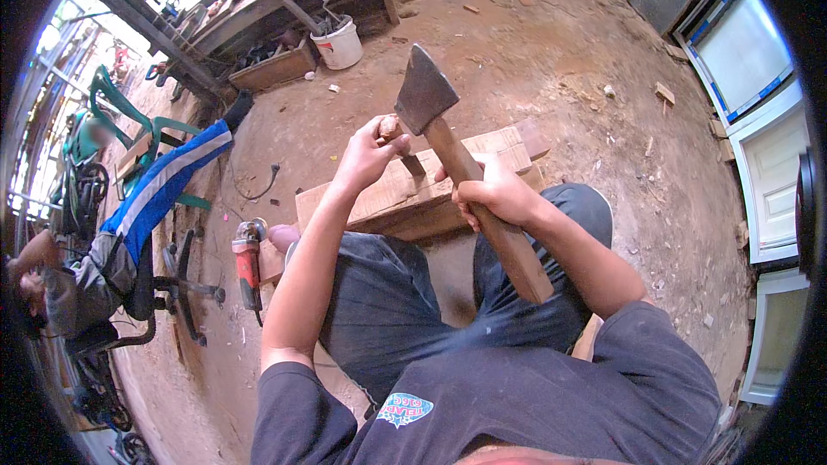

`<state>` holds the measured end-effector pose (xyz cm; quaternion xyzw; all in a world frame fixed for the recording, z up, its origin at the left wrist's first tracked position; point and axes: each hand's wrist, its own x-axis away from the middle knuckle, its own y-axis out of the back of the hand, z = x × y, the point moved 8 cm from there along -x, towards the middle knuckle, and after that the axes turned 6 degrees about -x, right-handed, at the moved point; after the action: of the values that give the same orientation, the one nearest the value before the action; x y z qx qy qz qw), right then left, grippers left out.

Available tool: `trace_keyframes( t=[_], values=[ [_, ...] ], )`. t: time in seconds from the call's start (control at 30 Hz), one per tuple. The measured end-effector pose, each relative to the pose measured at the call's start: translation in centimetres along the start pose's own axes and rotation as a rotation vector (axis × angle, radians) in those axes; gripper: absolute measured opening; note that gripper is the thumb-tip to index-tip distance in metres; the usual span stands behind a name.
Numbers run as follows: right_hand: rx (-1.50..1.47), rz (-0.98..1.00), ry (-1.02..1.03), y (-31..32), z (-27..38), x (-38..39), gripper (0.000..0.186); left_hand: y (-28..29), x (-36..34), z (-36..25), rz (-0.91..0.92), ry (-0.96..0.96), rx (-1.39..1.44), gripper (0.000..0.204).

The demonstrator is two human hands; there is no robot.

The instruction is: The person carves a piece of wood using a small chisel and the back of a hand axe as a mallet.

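My right hand [498,193] is wrapped round the wooden handle of a hatchet [428,95], whose broad dark metal head points up and away from me. The lower end of the handle hangs over my right thigh. My left hand [370,153] is closed round a chisel [414,165]; the worn handle end pokes out above the fingers and the dark flat blade shows below them. That blade stands over the pale wooden beam [362,194] lying crosswise before my knees. Whether its tip touches the wood, I cannot tell.
A red angle grinder [248,267] lies left of my leg. To the left, a person in blue trousers [168,185] sits near a green chair [110,93]. A white bucket [338,45] and wooden crate [274,65] stand by the bench. Framed panels [771,164] line the right.
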<state>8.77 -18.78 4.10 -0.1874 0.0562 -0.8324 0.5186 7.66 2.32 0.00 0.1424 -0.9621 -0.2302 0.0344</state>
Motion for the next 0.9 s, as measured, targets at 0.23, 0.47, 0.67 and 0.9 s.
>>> trace_keyframes(
  t=[0.23,0.47,0.67,0.9],
  values=[
    [0.077,-0.011,0.037,0.0,0.5,-0.7,0.032,-2.4,-1.1,-2.7,0.023,-0.002,-0.119,0.026],
    [0.09,-0.021,-0.048,1.2,-0.5,-0.6,0.032,-3.2,-0.9,-3.1,0.011,0.035,-0.262,0.023],
    [0.091,-0.028,-0.058,1.1,-0.8,-0.5,0.032,-3.4,-0.8,-2.8,0.002,0.05,-0.292,0.024],
    [0.05,-0.05,0.074,-0.2,0.8,0.1,0.022,-3.4,-0.8,-2.5,0.056,0.031,-0.276,0.028]
  ],
)
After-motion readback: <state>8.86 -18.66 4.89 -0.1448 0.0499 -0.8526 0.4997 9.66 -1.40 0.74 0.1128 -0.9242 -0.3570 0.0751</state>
